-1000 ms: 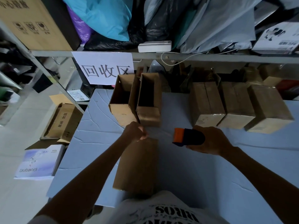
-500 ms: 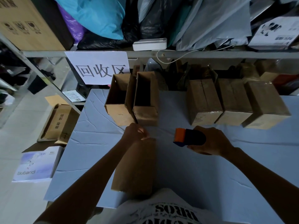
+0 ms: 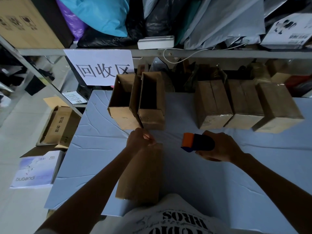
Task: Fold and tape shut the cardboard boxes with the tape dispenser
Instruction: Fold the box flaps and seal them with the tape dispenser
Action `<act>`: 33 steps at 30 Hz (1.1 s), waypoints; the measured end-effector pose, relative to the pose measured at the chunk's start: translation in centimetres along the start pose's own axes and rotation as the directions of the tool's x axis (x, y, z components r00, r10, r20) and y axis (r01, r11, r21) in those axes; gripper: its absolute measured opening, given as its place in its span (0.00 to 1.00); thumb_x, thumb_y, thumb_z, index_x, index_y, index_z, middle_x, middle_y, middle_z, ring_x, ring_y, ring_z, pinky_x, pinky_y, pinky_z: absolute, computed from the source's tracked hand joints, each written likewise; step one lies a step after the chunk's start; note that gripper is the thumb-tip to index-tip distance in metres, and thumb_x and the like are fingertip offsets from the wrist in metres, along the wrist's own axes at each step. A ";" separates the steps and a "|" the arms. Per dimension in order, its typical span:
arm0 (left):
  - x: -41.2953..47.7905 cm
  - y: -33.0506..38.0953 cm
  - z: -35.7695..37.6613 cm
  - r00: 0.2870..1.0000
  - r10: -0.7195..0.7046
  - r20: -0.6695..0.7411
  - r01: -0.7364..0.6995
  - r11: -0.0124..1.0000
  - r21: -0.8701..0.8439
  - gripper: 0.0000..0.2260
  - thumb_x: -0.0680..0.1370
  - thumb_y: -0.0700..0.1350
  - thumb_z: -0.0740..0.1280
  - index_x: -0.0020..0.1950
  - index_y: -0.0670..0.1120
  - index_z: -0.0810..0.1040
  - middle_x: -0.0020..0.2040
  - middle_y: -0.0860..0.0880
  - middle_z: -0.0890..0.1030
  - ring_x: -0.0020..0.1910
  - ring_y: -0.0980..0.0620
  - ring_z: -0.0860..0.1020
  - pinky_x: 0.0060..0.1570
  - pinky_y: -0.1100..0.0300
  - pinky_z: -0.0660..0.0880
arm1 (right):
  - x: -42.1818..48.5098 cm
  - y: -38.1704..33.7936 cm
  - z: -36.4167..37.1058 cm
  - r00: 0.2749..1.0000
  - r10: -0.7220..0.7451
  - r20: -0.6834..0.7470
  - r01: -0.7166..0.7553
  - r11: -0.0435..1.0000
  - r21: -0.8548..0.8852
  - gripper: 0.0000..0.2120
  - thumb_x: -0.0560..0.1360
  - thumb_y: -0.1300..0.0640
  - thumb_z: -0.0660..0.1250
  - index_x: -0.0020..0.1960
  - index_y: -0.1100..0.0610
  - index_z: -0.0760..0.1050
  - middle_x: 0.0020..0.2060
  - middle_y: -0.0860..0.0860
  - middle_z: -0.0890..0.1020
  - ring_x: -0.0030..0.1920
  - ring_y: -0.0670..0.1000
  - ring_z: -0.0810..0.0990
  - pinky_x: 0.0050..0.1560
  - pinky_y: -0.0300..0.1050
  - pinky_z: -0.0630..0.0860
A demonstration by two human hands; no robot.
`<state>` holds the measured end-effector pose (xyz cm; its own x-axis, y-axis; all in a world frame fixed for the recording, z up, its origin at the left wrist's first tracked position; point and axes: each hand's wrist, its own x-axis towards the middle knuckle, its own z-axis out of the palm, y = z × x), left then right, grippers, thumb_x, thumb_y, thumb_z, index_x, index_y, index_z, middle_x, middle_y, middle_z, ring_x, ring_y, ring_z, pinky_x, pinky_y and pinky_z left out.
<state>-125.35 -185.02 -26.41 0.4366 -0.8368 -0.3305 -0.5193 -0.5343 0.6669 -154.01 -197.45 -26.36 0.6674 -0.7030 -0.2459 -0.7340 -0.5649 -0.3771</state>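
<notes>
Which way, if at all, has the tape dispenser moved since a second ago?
No. The tape dispenser, gripped by the right hand, stays just in front of the leftmost sealed box, at the same offset; only the camera shifts slightly.

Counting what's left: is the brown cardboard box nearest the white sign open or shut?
Open: the brown cardboard box shows its dark inside.

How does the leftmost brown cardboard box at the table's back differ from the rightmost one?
The leftmost brown cardboard box is open, dark inside; the rightmost brown cardboard box is closed. The leftmost has a flap standing up; the rightmost's top lies flat. Both stand on the blue table.
</notes>
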 end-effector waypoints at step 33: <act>-3.6 0.5 3.2 0.951 -0.309 -0.010 0.297 0.903 0.311 0.54 0.66 0.69 0.69 0.78 0.47 0.41 0.77 0.42 0.37 0.75 0.35 0.38 0.68 0.30 0.47 | 0.6 0.1 2.2 0.999 -0.007 0.050 0.008 0.999 -0.036 0.26 0.63 0.34 0.72 0.52 0.47 0.69 0.38 0.41 0.76 0.38 0.44 0.77 0.38 0.35 0.72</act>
<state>-129.54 -182.64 -27.08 0.5834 -0.6292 -0.5136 -0.5674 -0.7682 0.2966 -153.44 -197.00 -28.47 0.6776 -0.6768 -0.2878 -0.7325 -0.5861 -0.3464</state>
